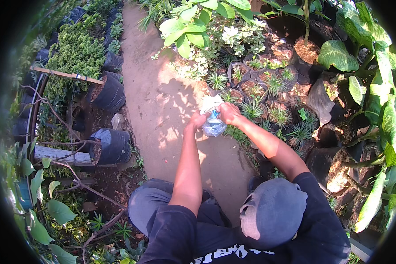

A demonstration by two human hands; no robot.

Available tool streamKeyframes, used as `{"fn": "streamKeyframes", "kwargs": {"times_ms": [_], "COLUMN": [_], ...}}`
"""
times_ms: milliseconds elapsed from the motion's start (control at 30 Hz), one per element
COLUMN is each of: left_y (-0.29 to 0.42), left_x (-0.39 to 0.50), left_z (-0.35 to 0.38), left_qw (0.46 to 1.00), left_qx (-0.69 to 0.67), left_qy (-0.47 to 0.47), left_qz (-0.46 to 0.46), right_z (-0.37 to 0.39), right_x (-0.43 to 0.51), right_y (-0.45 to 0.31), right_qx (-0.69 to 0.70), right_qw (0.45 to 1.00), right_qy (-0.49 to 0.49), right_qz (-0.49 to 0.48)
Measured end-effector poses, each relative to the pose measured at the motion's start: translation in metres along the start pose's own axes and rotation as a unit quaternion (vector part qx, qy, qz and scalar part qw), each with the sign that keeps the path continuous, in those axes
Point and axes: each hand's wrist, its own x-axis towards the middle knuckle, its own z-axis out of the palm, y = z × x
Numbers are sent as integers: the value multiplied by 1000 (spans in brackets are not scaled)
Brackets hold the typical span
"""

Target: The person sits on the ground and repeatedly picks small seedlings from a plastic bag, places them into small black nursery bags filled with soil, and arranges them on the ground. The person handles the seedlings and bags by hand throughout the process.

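Observation:
Out in front of my knees, a translucent plastic bag (214,128) with something blue inside hangs just above the path. My left hand (198,119) pinches the left side of its gathered upper part. On the other side my right hand (229,113) grips the bag near its neck. A bunched whitish part (211,103) sticks up between both hands; whether it is the bag's own top or a separate cloth, I cannot tell. My fingertips are partly hidden by the plastic and by the hands themselves.
A bare path (151,92) runs ahead. Small spiky plants (252,110) in black grow bags crowd its right side, near my right forearm. Along the left edge stand larger black grow bags (110,147), a wooden stick (64,74) and bare branches (95,194). Broad-leaved plants (338,56) rise at right.

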Motion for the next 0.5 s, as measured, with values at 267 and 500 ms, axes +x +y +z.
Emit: {"fn": "streamKeyframes", "kwargs": {"times_ms": [267,500], "left_y": [-1,-15], "left_x": [-5,13], "left_z": [4,7], "left_qw": [998,999], "left_qx": [-67,-36], "left_qy": [-12,3], "left_qz": [-4,-2], "right_z": [-4,-1], "right_x": [-3,-2], "right_y": [0,2], "right_qx": [10,0], "right_qw": [999,997], "right_qy": [32,76], "right_qz": [5,-10]}}
